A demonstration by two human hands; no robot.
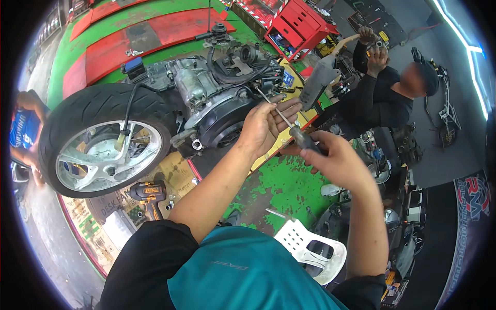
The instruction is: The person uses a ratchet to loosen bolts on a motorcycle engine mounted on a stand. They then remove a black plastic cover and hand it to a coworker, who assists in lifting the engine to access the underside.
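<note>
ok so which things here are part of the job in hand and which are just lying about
Seemingly in the job:
screwdriver, handle in the right hand, shaft across the left hand
engine, which the screwdriver points toward

Apparently just about:
orange-and-black power tool
white plastic chair
red tool cabinet

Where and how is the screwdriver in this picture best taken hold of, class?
Probably by its thick, dark handle, coming from the person's right, as the right hand does: that end slants down to the right, while the thin shaft crosses the left hand toward the engine.
</note>
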